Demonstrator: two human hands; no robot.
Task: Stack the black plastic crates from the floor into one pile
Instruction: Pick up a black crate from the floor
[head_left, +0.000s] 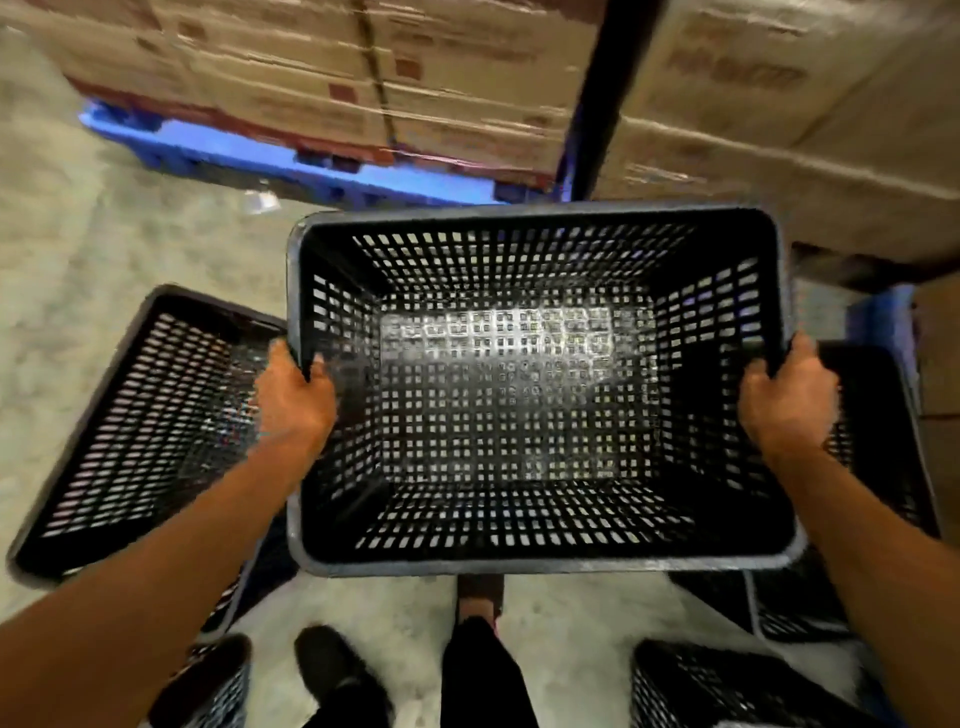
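Head cam has you mid-carry: one black crate (535, 389) up off the floor, central, while others sit loose left (140, 431), right and near, so stacking looks barely started. Left hand (293, 397) and right hand (787, 400) curl fingers tight over its side rims, arms outstretched.

I stand on a pale concrete floor (104, 249); ahead, stacked cardboard boxes (441, 78) sit on a blue pallet (234, 150) beside a dark post (608, 98).
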